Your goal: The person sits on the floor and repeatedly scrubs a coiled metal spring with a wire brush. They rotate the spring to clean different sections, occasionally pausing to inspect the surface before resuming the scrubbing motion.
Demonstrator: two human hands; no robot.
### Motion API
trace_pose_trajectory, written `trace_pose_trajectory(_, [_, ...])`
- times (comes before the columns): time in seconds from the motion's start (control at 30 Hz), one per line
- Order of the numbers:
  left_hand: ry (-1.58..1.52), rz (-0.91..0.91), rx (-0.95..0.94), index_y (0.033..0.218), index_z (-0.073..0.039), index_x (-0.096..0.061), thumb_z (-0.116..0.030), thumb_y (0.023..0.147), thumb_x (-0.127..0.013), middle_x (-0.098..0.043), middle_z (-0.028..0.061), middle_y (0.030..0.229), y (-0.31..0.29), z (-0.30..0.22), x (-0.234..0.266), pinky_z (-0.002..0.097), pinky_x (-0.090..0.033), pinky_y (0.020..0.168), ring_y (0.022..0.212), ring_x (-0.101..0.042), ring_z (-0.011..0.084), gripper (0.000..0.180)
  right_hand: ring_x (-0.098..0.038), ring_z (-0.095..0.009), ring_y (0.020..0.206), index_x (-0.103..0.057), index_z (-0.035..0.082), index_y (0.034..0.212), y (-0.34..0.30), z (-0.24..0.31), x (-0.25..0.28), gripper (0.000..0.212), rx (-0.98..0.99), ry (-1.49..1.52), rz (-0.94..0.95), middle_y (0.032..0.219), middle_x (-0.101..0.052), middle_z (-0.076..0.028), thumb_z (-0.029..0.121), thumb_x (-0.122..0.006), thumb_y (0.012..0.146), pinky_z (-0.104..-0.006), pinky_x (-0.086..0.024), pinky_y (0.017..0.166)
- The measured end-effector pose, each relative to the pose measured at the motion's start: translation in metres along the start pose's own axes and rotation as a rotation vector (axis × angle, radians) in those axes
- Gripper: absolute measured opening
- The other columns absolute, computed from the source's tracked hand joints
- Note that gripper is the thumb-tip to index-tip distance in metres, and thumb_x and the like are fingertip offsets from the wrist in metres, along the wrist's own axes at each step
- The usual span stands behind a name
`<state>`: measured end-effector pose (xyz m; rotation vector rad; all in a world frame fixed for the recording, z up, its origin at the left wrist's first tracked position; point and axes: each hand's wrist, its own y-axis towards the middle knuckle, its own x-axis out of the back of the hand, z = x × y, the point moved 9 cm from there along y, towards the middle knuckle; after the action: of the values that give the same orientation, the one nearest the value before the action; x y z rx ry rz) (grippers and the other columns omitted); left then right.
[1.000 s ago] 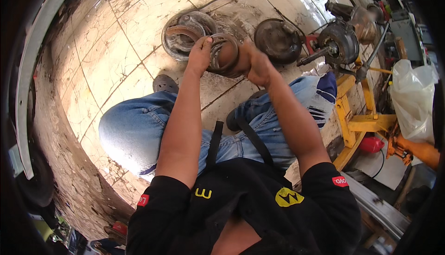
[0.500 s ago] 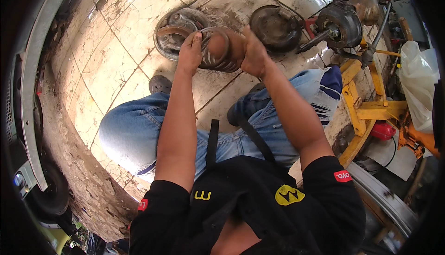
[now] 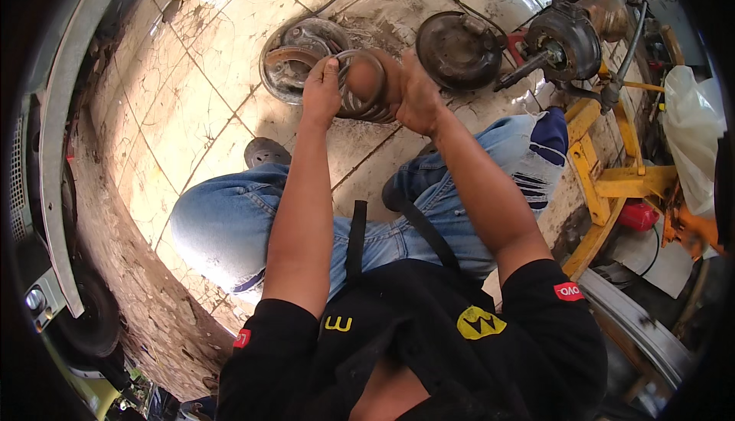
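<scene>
Between my hands, above the tiled floor, is a grey metal coil spring (image 3: 380, 110), its round end turned toward me. My left hand (image 3: 322, 96) is closed on the spring's left edge, thumb on top. My right hand (image 3: 420, 98) is bent around the spring's right side, its fingers partly hidden. A brown rounded shape shows inside the coil; its kind cannot be made out. Just beyond my left hand lies a round brake backing plate (image 3: 269, 78) with a rusty curved brake shoe (image 3: 293, 54). A second dark brake backing plate (image 3: 459, 57) lies beyond my right hand.
At the far right, a greasy axle assembly (image 3: 563, 38) stands by a yellow metal stand (image 3: 605, 180). A translucent plastic bag (image 3: 685, 119) hangs near it, above a red container (image 3: 637, 215). A rough brown ledge (image 3: 145, 268) and a long metal strip (image 3: 55, 191) border the left.
My right hand has lowered slightly and turned inward against the coil spring. My left hand keeps its hold on the spring. The whole view has shifted a little.
</scene>
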<state>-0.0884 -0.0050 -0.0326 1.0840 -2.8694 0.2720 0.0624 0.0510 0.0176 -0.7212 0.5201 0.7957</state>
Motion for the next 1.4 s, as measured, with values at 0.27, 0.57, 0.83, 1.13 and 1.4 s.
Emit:
trace_pose_trajectory(0.27, [0.084, -0.043, -0.020, 0.115, 0.000, -0.062, -0.033, 0.101, -0.048, -0.064, 0.0151, 0.109, 0.005, -0.005, -0.007, 0.0323, -0.044, 0.090, 0.101, -0.058, 0.0227, 0.039, -0.049, -0.032, 0.128, -0.037, -0.004, 0.140, 0.003, -0.016, 0.004, 0.084, -0.123, 0.072, 0.026, 0.140, -0.047, -0.021, 0.066, -0.019, 0.097, -0.0451, -0.038, 0.110])
trace_pose_trajectory(0.57, [-0.138, 0.050, 0.205, 0.136, -0.006, -0.043, -0.034, 0.102, -0.045, -0.055, 0.0122, 0.123, -0.004, 0.001, -0.011, 0.0326, -0.043, 0.093, 0.104, -0.054, 0.0223, 0.044, -0.053, -0.031, 0.124, -0.039, -0.002, 0.138, 0.000, -0.034, 0.005, 0.073, -0.111, 0.021, -0.035, 0.136, -0.051, -0.020, 0.056, -0.019, 0.101, -0.0469, -0.044, 0.105])
trace_pose_trajectory(0.83, [-0.136, 0.082, 0.249, 0.144, -0.002, -0.030, -0.036, 0.103, -0.042, -0.049, 0.0181, 0.129, -0.014, -0.006, -0.017, 0.0325, -0.038, 0.101, 0.115, -0.048, 0.0232, 0.054, -0.054, -0.030, 0.123, -0.041, -0.004, 0.136, -0.007, -0.028, 0.010, 0.074, -0.095, 0.085, -0.047, 0.134, -0.053, -0.019, 0.056, -0.018, 0.101, -0.0445, -0.043, 0.106])
trace_pose_trajectory(1.13, [-0.074, 0.058, 0.181, 0.144, -0.005, -0.031, -0.037, 0.103, -0.041, -0.048, 0.0185, 0.132, -0.004, -0.001, -0.014, 0.0334, -0.040, 0.099, 0.117, -0.048, 0.0244, 0.053, -0.052, -0.031, 0.125, -0.040, -0.004, 0.138, -0.011, -0.007, 0.013, 0.078, -0.026, 0.181, -0.073, 0.136, -0.051, -0.019, 0.060, -0.019, 0.099, -0.0453, -0.041, 0.108])
trace_pose_trajectory(1.4, [-0.119, 0.067, 0.261, 0.144, -0.005, -0.031, -0.037, 0.103, -0.040, -0.046, 0.0180, 0.134, -0.006, 0.013, -0.011, 0.0353, -0.037, 0.102, 0.120, -0.046, 0.0260, 0.052, -0.050, -0.029, 0.127, -0.040, -0.005, 0.137, -0.014, -0.017, 0.006, 0.084, -0.125, 0.217, -0.045, 0.136, -0.050, -0.020, 0.063, -0.012, 0.098, -0.0439, -0.038, 0.110])
